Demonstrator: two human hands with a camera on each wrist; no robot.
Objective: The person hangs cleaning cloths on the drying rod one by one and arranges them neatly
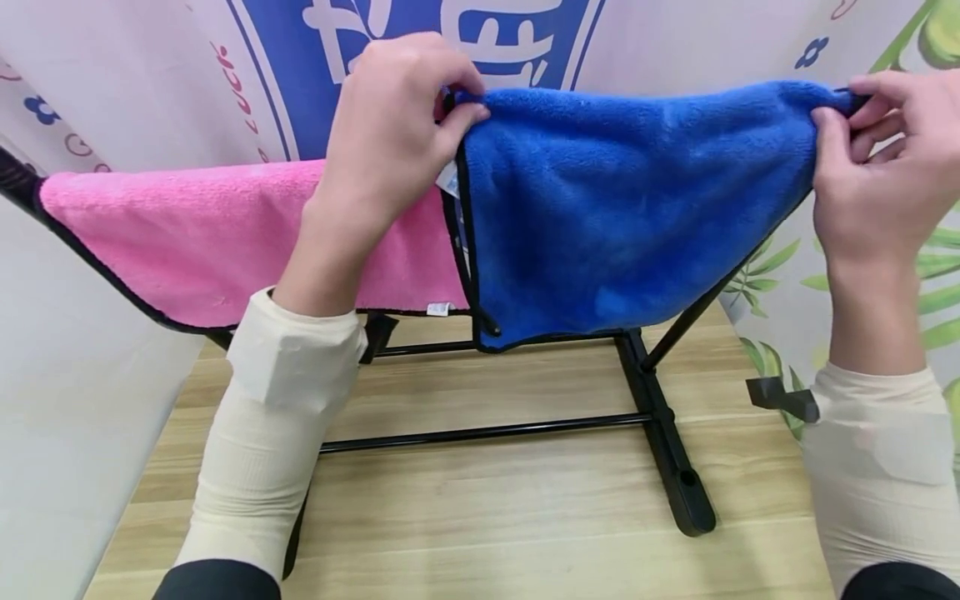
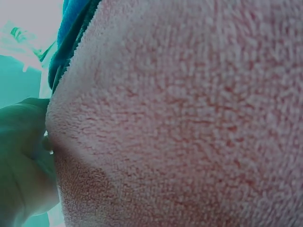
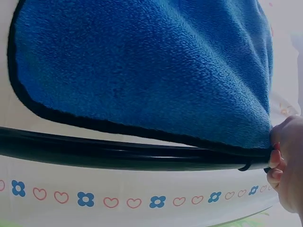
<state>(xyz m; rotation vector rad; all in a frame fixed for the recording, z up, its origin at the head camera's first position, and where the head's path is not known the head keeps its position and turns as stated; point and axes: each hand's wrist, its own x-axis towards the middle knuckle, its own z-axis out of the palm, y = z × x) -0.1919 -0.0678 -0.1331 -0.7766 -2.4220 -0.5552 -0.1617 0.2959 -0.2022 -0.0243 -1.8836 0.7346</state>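
Note:
A blue plush towel (image 1: 637, 208) with black edging hangs over the top of a black metal rack (image 1: 487, 434). My left hand (image 1: 401, 117) pinches its upper left corner between thumb and fingers. At the other end, my right hand (image 1: 892, 158) grips the upper right edge, close to the rack's end. A pink towel (image 1: 195, 242) with black edging hangs on the left half, partly behind my left forearm. In the left wrist view the pink towel (image 2: 180, 113) fills most of the picture. The right wrist view shows the blue towel (image 3: 132, 66) beside a black tube (image 3: 118, 153).
The rack's black foot (image 1: 671, 458) stands on a light wood-grain tabletop (image 1: 487, 517). Behind it hangs a printed pale curtain (image 1: 675, 42) with a blue sign pattern. A leaf-patterned surface (image 1: 795, 292) lies to the right, and a white surface (image 1: 90, 350) to the left.

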